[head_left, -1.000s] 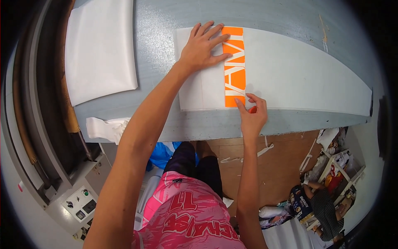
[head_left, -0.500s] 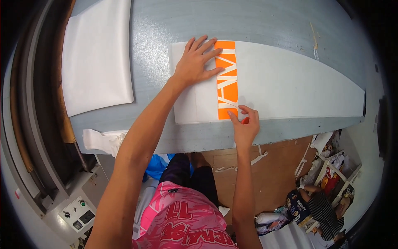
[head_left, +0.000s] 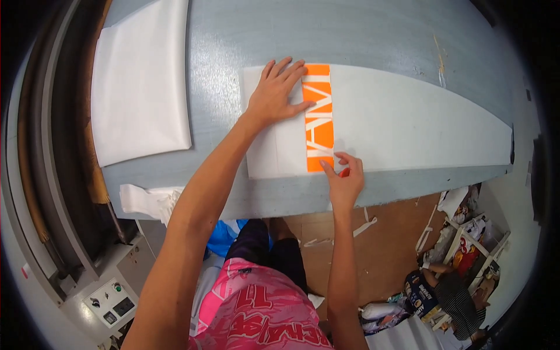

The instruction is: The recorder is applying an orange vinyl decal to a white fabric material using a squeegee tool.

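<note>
An orange strip with white cut-out lettering [head_left: 318, 136] lies across a long white sheet [head_left: 402, 125] on the grey table. My left hand [head_left: 274, 93] rests spread, its palm on the white sheet and its fingertips reaching the strip's upper part. At the strip's near end is my right hand [head_left: 345, 181], with the thumb against the corner and the fingers curled. A small red-orange thing [head_left: 345, 172] shows inside that hand; its kind is mostly hidden by the fingers.
A folded white sheet [head_left: 143, 87] covers the table's left end. Crumpled white cloth [head_left: 146, 200] hangs at the near edge. A machine with rollers and a control panel [head_left: 111, 301] stands left. Lower right, another person [head_left: 461, 306] is beside a cluttered shelf [head_left: 472, 248].
The view has shifted slightly. Both hands keep nearly the same places on the strip; the left fingers have moved a little. The strip stays where it was on the sheet.
</note>
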{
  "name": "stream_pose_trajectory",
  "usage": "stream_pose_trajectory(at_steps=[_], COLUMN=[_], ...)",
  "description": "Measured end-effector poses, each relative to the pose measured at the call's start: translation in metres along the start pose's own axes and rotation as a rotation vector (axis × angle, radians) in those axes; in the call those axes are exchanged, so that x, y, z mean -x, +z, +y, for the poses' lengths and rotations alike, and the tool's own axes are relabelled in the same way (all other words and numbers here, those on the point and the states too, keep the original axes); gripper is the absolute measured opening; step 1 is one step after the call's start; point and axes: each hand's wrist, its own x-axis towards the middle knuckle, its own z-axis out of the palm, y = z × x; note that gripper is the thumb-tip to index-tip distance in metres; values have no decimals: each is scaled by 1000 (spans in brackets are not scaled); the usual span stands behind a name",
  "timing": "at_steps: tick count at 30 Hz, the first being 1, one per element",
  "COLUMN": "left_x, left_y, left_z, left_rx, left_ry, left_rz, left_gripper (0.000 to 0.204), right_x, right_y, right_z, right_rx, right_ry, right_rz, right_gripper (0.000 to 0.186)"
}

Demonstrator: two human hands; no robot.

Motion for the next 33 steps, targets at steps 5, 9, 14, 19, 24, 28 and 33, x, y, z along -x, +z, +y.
stream_pose_trajectory(at_steps=[5, 9, 14, 19, 24, 28, 33], left_x=[1, 1, 1, 2, 3, 1, 1], left_y=[2, 6, 8, 8, 5, 4, -2], left_z=[-3, -4, -5, -4, -2, 0, 6], left_rx=[-38, -42, -42, -79, -78, -88, -159], left_ry=[28, 59, 55, 61, 51, 53, 94], left_rz=[4, 29, 25, 23, -2, -3, 51], left_gripper=[73, 72, 72, 76, 80, 80, 79], right_x=[0, -1, -2, -2, -2, -3, -2], right_y=[-2, -2, -2, -1, -1, -3, -3], right_z=[-5, -2, -1, -1, 0, 0, -1], right_rx=[-17, 7, 23, 8, 22, 6, -5], right_ry=[56, 47, 40, 48, 21, 31, 15], right_rz=[-20, -11, -18, -16, -19, -18, -14], right_gripper=[40, 40, 39, 40, 40, 40, 39])
